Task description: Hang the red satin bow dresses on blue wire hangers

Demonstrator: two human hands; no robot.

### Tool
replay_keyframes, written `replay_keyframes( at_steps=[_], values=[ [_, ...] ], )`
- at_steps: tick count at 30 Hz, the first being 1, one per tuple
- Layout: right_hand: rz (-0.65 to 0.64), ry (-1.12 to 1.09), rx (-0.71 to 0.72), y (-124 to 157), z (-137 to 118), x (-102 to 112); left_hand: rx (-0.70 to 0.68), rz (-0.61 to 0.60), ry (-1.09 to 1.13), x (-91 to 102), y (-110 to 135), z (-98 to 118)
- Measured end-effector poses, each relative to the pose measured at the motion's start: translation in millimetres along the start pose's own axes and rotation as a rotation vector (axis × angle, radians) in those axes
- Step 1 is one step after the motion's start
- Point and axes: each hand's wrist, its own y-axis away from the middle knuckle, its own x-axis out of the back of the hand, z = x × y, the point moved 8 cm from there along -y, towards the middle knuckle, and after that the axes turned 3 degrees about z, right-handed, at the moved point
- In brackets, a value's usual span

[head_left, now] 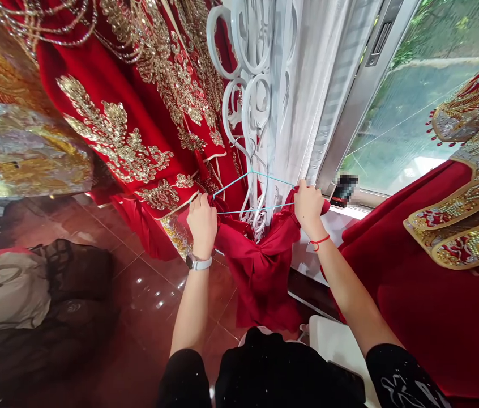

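A plain red dress (260, 258) hangs in front of me on a thin light-blue wire hanger (239, 212). My left hand (202, 224) is closed around the garment's left shoulder, at that end of the hanger. On the opposite side, my right hand (308, 208) grips the other shoulder of the red fabric. Between my hands the neckline dips, and the hanger's lower bar shows above it. The hanger's hook rises towards the white scrollwork metal rack (251, 107); where exactly it hooks is hard to make out.
Red garments with gold embroidery (116, 136) hang at the left, another embroidered red one (469, 226) at the right. A window (426, 107) with a dark object (343, 190) on its sill is to the right. Bags (10, 289) lie on the tiled floor; a white stool (333, 340) stands near me.
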Motion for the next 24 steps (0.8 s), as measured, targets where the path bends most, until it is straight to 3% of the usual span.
replay_keyframes(
  at_steps=[3,6,11,14,17,20,24],
  values=[
    [-0.030,0.022,0.011,-17,3,6,0.010,-0.089,-0.134,0.3,-7,2],
    [-0.018,-0.067,0.045,-44,27,11,0.018,-0.111,-0.130,7.4,-24,-11],
    [-0.053,-0.629,0.076,-67,84,-2,0.138,0.108,0.328,21.7,-41,-50],
    [-0.003,-0.845,0.007,-56,103,-10,0.252,0.350,0.527,23.0,-27,-68],
    [0.014,-0.956,-0.052,-36,103,-15,0.369,0.547,0.633,21.3,0,-81],
    [0.012,-1.021,-0.058,-20,100,-16,0.396,0.603,0.629,23.0,18,-85],
    [0.092,-0.945,-0.096,1,119,-22,0.399,0.609,0.580,23.5,35,-91]
  ],
)
